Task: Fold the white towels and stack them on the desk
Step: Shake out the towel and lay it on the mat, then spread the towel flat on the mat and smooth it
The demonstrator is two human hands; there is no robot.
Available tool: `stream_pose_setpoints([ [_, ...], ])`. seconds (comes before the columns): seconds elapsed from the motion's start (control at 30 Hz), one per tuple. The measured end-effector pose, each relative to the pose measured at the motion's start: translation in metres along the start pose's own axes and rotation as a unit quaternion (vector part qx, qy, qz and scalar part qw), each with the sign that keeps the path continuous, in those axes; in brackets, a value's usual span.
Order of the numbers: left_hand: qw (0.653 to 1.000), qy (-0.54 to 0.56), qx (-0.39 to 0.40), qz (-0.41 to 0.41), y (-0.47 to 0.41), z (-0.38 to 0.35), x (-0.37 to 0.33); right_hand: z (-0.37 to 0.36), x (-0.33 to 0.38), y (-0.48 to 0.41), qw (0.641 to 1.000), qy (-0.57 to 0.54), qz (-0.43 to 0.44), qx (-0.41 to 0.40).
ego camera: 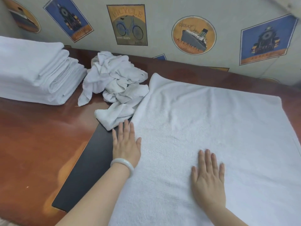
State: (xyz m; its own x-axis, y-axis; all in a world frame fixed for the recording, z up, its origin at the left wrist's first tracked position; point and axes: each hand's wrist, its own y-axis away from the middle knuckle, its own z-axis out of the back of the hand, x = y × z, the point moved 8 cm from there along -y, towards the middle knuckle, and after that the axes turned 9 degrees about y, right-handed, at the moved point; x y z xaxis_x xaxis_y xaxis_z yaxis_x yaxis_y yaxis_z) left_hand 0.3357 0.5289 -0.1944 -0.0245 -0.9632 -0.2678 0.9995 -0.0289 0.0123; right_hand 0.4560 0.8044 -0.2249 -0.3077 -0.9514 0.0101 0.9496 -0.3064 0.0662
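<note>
My left hand (126, 144) lies flat, fingers straight, on the left edge of the spread white towel (211, 128) on the desk (32, 136). My right hand (208, 178) presses flat on the towel nearer me, fingers straight and slightly apart. A pale bangle (122, 165) circles my left wrist. A crumpled heap of towels (115, 85) sits beside the spread one, and a folded stack (35, 74) stands far left. On the wall, posters read "BICYCLE" (127, 25) and "ATLANTIC" (193, 35).
</note>
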Motion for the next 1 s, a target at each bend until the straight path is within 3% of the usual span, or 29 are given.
stream_pose_setpoints([
  [0.1, 0.982, -0.021, 0.064, -0.177, 0.000, -0.021, -0.052, 0.000, -0.001, -0.001, 1.000, -0.002, -0.005, -0.003],
  [0.13, 0.977, -0.032, 0.089, -0.189, -0.003, -0.028, -0.050, 0.000, -0.001, -0.001, 1.000, -0.001, -0.004, -0.001],
  [0.33, 0.997, -0.004, 0.077, 0.012, -0.034, -0.017, 0.032, 0.001, 0.000, -0.001, 1.000, 0.008, 0.000, 0.010],
  [0.43, 0.999, -0.002, 0.012, -0.037, 0.005, -0.003, -0.003, 0.001, 0.001, 0.000, 1.000, 0.014, 0.000, 0.013],
  [0.57, 0.981, 0.019, 0.057, -0.183, 0.119, -0.030, -0.059, 0.003, 0.002, 0.000, 1.000, 0.011, 0.001, 0.022],
  [0.73, 0.983, -0.008, 0.067, -0.172, 0.144, -0.044, -0.042, 0.002, 0.000, -0.001, 0.998, -0.005, 0.015, 0.055],
  [0.83, 0.981, -0.018, 0.093, -0.170, 0.143, -0.046, -0.044, 0.017, -0.005, 0.000, 0.989, -0.121, 0.019, 0.081],
  [0.9, 0.981, -0.024, 0.103, -0.164, 0.142, -0.046, -0.041, 0.038, -0.018, 0.017, 0.986, -0.162, 0.025, 0.028],
  [1.0, 0.985, -0.022, 0.081, -0.151, 0.146, -0.035, -0.051, 0.050, -0.035, 0.077, 0.992, -0.060, 0.098, -0.048],
])
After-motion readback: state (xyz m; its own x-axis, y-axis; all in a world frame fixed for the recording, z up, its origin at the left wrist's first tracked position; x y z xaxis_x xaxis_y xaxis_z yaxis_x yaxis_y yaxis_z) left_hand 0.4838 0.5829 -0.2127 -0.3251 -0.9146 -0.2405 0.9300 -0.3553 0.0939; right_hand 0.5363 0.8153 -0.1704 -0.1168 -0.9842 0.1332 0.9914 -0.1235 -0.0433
